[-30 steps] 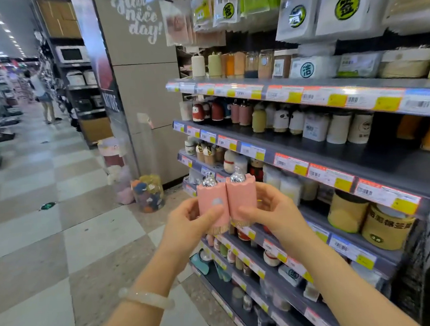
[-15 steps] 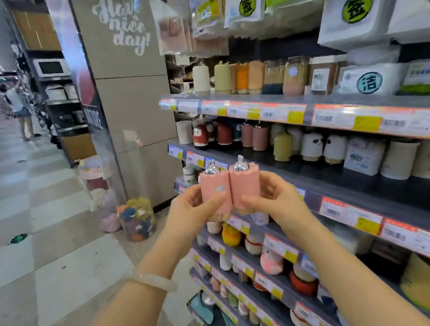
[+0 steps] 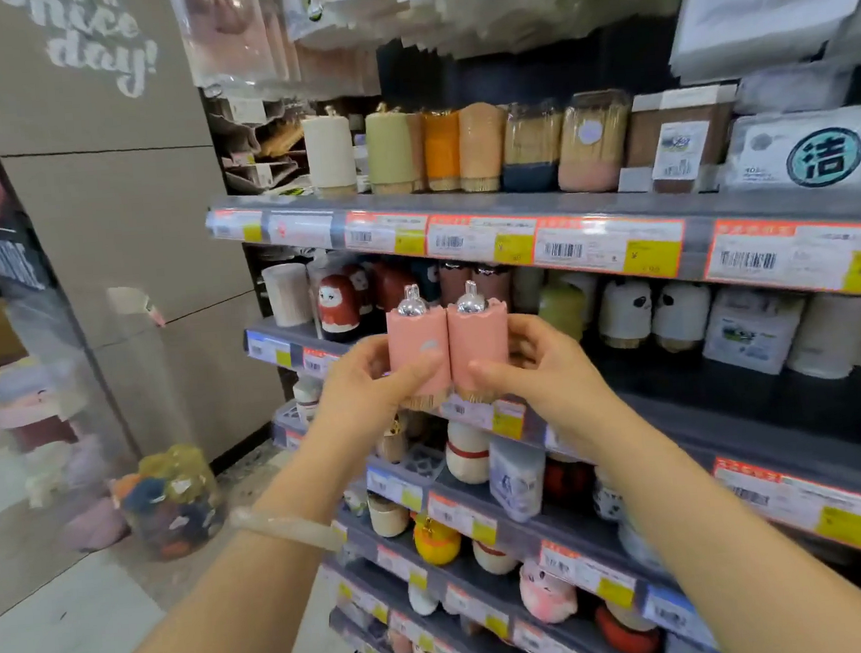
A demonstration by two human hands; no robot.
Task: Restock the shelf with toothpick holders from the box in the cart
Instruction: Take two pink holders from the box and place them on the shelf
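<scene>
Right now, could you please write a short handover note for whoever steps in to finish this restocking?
Left hand: grips one pink toothpick holder, upright.
Right hand: grips a second pink holder, upright, touching the first.
Both are held in the air in front of the second shelf, not yet set down.
Similar holders stand at the back of that shelf, behind the pair.
Cart and box are out of view.
Left: place both on the shelf, then fetch more.
</scene>
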